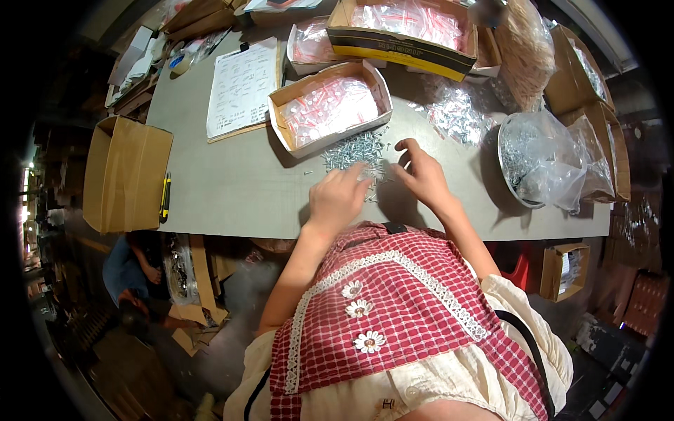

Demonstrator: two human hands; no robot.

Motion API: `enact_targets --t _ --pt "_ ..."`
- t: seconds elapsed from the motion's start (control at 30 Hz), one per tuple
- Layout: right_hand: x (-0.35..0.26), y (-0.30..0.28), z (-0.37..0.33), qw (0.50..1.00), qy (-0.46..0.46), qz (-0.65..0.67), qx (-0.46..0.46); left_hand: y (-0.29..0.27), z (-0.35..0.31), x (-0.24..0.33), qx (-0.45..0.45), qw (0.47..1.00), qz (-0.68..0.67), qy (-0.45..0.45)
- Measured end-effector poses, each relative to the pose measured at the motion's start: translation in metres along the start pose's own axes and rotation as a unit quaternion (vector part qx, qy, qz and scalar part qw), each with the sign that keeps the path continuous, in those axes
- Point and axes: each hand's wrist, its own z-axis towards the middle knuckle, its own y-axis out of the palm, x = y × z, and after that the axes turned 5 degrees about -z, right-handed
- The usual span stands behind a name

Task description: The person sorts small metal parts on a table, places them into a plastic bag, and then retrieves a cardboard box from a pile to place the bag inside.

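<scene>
A heap of small silver screws (354, 149) lies on the grey table (232, 182) in front of me. My left hand (338, 196) rests at the near edge of the heap, fingers curled down onto the screws. My right hand (421, 175) is just to the right of the heap, fingers bent and slightly spread, fingertips touching the table by the screws. Whether either hand pinches a screw cannot be made out. Behind the heap stands an open cardboard box (328, 107) filled with small clear bags with red strips.
A metal bowl (512, 161) lined with a clear plastic bag of screws sits at right. More bagged screws (456, 112), a larger box of bags (404, 31), a clipboard with paper (241, 88), a cardboard box (126, 172) and a yellow cutter (165, 198) surround the spot. Another person (133, 270) crouches lower left.
</scene>
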Motion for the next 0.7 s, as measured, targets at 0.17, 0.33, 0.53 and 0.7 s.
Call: enact_targets --t 0.17,0.33,0.53,0.7 --pt "0.005 0.025 0.007 0.979 -0.056 -0.183 -0.067 -0.002 -0.003 -0.007 0.017 0.998 -0.019 -0.059" --pt "0.023 0.043 0.033 0.984 -0.133 -0.110 -0.043 0.002 -0.004 -0.006 0.013 0.997 -0.034 -0.072" --pt "0.022 0.016 0.033 0.968 0.072 0.205 -0.125 0.004 -0.008 -0.008 0.010 0.995 -0.041 -0.086" --pt "0.016 -0.008 0.021 0.843 0.153 0.479 -0.191 0.010 -0.008 -0.001 -0.006 0.994 -0.077 -0.081"
